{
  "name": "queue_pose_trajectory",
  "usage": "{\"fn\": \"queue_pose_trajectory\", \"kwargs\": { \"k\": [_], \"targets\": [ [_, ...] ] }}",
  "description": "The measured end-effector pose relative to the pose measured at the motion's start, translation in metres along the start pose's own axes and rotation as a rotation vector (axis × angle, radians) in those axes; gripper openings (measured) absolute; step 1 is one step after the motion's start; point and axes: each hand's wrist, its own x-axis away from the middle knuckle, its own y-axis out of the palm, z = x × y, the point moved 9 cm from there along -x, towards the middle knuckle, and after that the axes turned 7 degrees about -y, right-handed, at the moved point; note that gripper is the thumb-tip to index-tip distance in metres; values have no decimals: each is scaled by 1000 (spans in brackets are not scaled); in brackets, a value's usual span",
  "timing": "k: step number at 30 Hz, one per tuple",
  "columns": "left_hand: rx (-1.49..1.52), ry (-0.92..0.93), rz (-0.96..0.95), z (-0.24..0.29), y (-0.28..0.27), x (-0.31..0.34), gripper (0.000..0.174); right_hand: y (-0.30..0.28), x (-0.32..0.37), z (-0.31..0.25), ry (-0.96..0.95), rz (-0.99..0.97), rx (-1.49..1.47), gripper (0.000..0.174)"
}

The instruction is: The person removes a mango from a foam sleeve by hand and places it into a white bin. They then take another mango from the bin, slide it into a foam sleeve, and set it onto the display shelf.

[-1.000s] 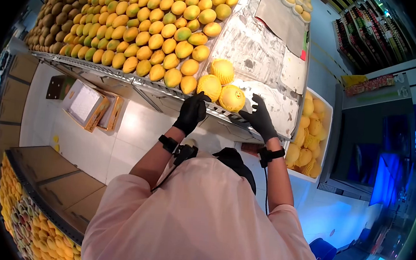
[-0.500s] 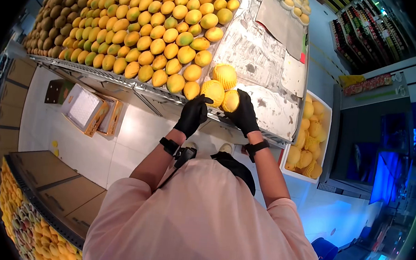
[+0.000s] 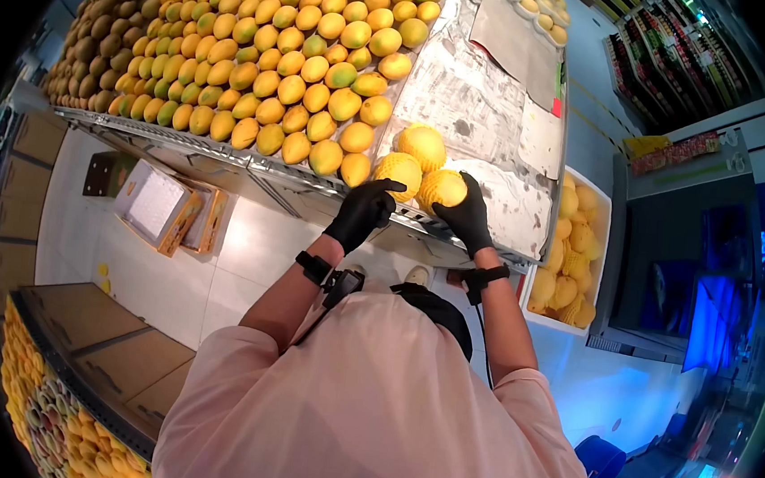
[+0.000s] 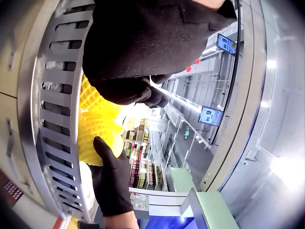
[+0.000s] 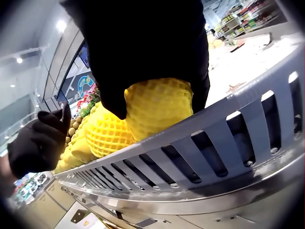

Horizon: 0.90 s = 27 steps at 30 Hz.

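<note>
Three round yellow fruits in yellow foam nets sit at the display's front edge: a front right fruit [image 3: 443,190], a front left fruit [image 3: 398,176] and a back fruit [image 3: 421,146]. My black-gloved right hand [image 3: 468,215] grips the front right fruit, thumb on its near side and fingers around its right side. In the right wrist view this fruit shows below the dark glove, close to the slotted metal rail [image 5: 200,150]. My left hand [image 3: 364,209], also gloved, holds nothing; its fingers are loosely bent, with the index fingertip right at the front left fruit.
Rows of mangoes [image 3: 291,88] fill the display to the left. Stained white sheeting [image 3: 466,93] covers the surface behind and right of the netted fruits. A white box [image 3: 605,248] of similar yellow fruits stands at the right; open cartons [image 3: 152,203] lie on the floor.
My right hand has closed around the front right fruit and turned it, so its smiley sticker no longer shows. My left hand has stayed beside the front left fruit.
</note>
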Motion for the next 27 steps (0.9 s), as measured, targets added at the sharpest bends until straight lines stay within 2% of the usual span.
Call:
{"fn": "queue_pose_trajectory", "kwargs": {
  "k": [3, 9, 12, 17, 20, 24, 27],
  "targets": [
    [242, -209, -37, -11, 11, -5, 31, -3, 2, 3, 59, 9, -58, 80],
    [215, -259, -78, -20, 22, -9, 34, -22, 4, -5, 104, 39, -169, 75],
    [270, -283, -129, -24, 27, -11, 35, -40, 5, -14, 51, 94, -156, 73],
    [294, -287, -208, -20, 43, -11, 39, -66, 7, -21, 140, 123, -235, 77],
    [321, -356, -246, -18, 60, -11, 45, -80, 10, -29, 121, 244, -260, 78],
    [449, -431, -281, -11, 92, -13, 55, -95, 10, -98, -92, 315, -21, 84],
    [751, -371, -489, 11, 123, -17, 61, -86, 14, -125, -205, 281, 53, 88]
  ]
}}
